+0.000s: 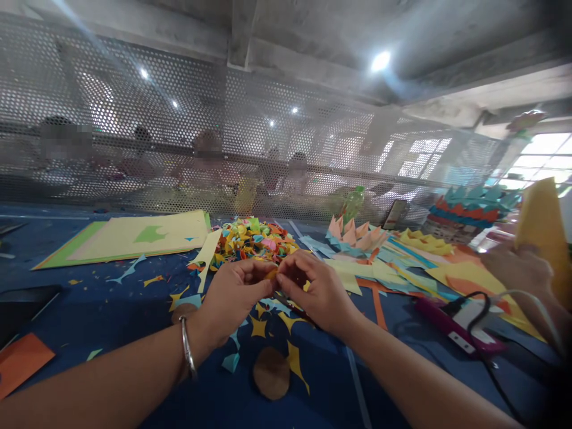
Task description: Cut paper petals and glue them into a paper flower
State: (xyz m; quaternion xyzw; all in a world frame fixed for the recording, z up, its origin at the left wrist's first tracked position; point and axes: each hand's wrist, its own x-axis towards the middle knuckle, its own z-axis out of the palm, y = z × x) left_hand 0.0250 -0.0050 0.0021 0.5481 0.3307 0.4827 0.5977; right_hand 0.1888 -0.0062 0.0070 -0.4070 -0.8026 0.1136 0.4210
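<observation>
Two hands meet at the centre of the frame around a small orange-yellow paper piece. The left hand has thumb and fingers closed on the piece from its left side. The right hand has its fingertips just beside or against the piece's right edge; whether they clamp it cannot be told. Neither hand is clearly nearer. Visible long axis: apparently sloped toward upper right; the ends are hidden by fingers. A pile of paper scraps lies beyond, upper centre.
</observation>
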